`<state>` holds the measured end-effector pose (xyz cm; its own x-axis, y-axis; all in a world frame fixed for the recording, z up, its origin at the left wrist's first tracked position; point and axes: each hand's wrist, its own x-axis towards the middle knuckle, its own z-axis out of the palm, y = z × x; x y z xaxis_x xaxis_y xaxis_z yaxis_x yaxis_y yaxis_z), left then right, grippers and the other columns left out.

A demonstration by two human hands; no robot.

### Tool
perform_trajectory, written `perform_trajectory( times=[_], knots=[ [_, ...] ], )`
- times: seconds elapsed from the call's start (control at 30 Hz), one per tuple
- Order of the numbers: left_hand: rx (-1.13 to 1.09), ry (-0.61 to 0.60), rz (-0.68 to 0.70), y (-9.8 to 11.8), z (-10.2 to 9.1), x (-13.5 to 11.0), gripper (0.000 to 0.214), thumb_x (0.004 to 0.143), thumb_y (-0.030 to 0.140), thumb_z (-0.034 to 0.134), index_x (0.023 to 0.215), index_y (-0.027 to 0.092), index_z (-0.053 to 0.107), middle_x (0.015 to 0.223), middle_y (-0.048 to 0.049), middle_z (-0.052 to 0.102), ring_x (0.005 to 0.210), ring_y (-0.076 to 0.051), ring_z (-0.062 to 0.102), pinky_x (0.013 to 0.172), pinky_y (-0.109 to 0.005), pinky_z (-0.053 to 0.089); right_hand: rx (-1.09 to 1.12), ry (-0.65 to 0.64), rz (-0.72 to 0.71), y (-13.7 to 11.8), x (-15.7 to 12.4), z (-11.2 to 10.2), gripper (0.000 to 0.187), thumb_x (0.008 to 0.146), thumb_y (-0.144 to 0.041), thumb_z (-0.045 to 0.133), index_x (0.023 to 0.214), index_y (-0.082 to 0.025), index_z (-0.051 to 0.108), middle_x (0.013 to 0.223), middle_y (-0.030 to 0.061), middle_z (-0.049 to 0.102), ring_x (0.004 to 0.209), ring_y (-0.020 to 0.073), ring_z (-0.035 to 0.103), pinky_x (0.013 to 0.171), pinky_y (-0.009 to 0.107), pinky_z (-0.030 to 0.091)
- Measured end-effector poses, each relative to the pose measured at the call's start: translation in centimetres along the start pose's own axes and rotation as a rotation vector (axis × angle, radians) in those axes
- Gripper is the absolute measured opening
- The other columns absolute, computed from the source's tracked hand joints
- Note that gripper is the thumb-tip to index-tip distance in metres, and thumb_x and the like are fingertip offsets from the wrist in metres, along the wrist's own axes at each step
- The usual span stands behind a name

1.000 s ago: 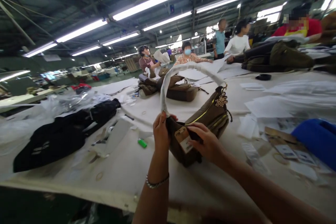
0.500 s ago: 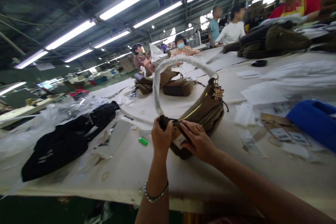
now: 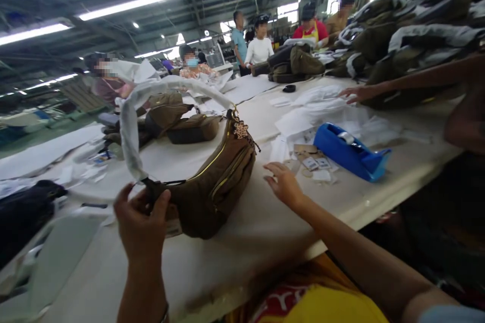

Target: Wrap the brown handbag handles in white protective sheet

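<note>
A brown shoulder bag (image 3: 212, 186) with yellow-edged zips rests on the table. White wrapping covers its raised strap (image 3: 131, 136), and a flower-shaped charm (image 3: 241, 129) hangs at the far end. My left hand (image 3: 142, 217) grips the near end of the bag, where the strap joins, thumb on one side and fingers on the other. A pale tag (image 3: 173, 228) shows just beside that hand. Right of the bag, my right hand (image 3: 284, 185) is in the air, fingers apart, holding nothing. The small labels (image 3: 316, 164) lie close to it.
A blue tape dispenser (image 3: 348, 151) stands on the table at right. Behind it, a co-worker's hand (image 3: 359, 93) reaches over white paper sheets near piled brown bags (image 3: 417, 55). More brown bags (image 3: 195, 128) lie ahead; a black item (image 3: 26, 212) is at left. Several people work farther back.
My right hand has let go of the bag's near side and moved right, toward the labels. My left hand still holds the bag. The view has swung right, bringing in the whole tape dispenser.
</note>
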<state>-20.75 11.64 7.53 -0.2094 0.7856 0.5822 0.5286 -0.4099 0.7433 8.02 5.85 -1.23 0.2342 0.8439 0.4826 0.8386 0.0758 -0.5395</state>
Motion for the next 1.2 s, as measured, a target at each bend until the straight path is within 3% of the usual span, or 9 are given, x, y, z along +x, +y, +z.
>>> perform_trajectory(
  times=[0.1, 0.23, 0.37, 0.57, 0.73, 0.87, 1.03, 1.2],
  knots=[
    [0.082, 0.061, 0.231, 1.1, 0.5, -0.4, 0.087, 0.059, 0.03, 0.072, 0.133, 0.02, 0.026, 0.125, -0.0146, 0.043, 0.099, -0.027, 0.053, 0.084, -0.043, 0.046, -0.216, -0.122, 0.178, 5.2, -0.9, -2.6, 0.02, 0.08, -0.018, 0.051, 0.094, -0.014, 0.064, 0.096, 0.0108, 0.06, 0.088, 0.0194, 0.057, 0.079, 0.029, 0.043],
    [0.335, 0.092, 0.476, 1.7, 1.2, -0.7, 0.054, 0.069, 0.027, 0.063, 0.121, 0.022, 0.049, 0.133, -0.0119, 0.034, 0.116, -0.031, 0.039, 0.094, -0.045, 0.037, -0.322, -0.121, 0.254, 8.8, -2.9, -4.4, 0.019, 0.077, -0.025, 0.055, 0.088, -0.013, 0.065, 0.09, 0.0129, 0.059, 0.085, 0.0237, 0.056, 0.074, 0.032, 0.042],
    [0.421, 0.122, 0.594, 1.8, 1.3, -1.2, 0.05, 0.065, 0.025, 0.066, 0.113, 0.018, 0.057, 0.138, -0.0129, 0.025, 0.118, -0.033, 0.035, 0.095, -0.046, 0.036, -0.391, -0.069, 0.303, 11.0, -4.4, -5.7, 0.022, 0.078, -0.02, 0.051, 0.095, -0.012, 0.062, 0.1, 0.0148, 0.057, 0.098, 0.0262, 0.05, 0.085, 0.035, 0.036],
    [0.482, 0.115, 0.7, 3.0, 0.9, -1.4, 0.05, 0.064, 0.027, 0.068, 0.111, 0.013, 0.058, 0.135, -0.0163, 0.032, 0.123, -0.033, 0.03, 0.099, -0.047, 0.03, -0.36, -0.04, 0.327, 14.4, -4.5, -6.4, 0.017, 0.075, -0.024, 0.053, 0.085, -0.013, 0.062, 0.091, 0.0112, 0.059, 0.089, 0.0233, 0.052, 0.083, 0.034, 0.037],
    [0.462, 0.066, 0.594, 3.1, 1.2, -0.9, 0.045, 0.07, 0.03, 0.063, 0.111, 0.013, 0.057, 0.124, -0.0169, 0.044, 0.12, -0.029, 0.035, 0.096, -0.04, 0.036, -0.279, 0.06, 0.309, 14.9, -4.8, -5.9, 0.01, 0.071, -0.023, 0.056, 0.076, -0.015, 0.059, 0.085, 0.0092, 0.059, 0.09, 0.0238, 0.051, 0.082, 0.035, 0.039],
    [0.463, -0.025, 0.407, 3.2, 1.1, -0.5, 0.042, 0.072, 0.029, 0.06, 0.114, 0.023, 0.054, 0.101, -0.0066, 0.06, 0.106, -0.026, 0.049, 0.091, -0.041, 0.04, -0.176, 0.138, 0.299, 14.7, -5.1, -5.9, 0.011, 0.074, -0.026, 0.054, 0.077, -0.016, 0.059, 0.081, 0.0064, 0.061, 0.081, 0.0202, 0.056, 0.075, 0.031, 0.042],
    [0.401, -0.055, 0.178, 2.8, 0.8, 1.0, 0.042, 0.064, 0.03, 0.067, 0.104, 0.032, 0.058, 0.092, 0.0021, 0.063, 0.085, -0.023, 0.058, 0.081, -0.042, 0.044, -0.103, 0.186, 0.326, 14.6, -4.7, -6.3, 0.021, 0.079, -0.032, 0.05, 0.085, -0.017, 0.063, 0.083, 0.0049, 0.066, 0.076, 0.0185, 0.061, 0.069, 0.028, 0.045],
    [0.348, -0.075, 0.113, 2.4, 0.3, 2.2, 0.036, 0.061, 0.033, 0.068, 0.096, 0.026, 0.061, 0.078, 0.0027, 0.059, 0.072, -0.018, 0.055, 0.072, -0.033, 0.043, -0.082, 0.227, 0.27, 14.6, -4.7, -7.2, 0.029, 0.08, -0.04, 0.047, 0.085, -0.018, 0.066, 0.088, 0.0105, 0.067, 0.083, 0.0249, 0.061, 0.074, 0.037, 0.045]
  ],
)
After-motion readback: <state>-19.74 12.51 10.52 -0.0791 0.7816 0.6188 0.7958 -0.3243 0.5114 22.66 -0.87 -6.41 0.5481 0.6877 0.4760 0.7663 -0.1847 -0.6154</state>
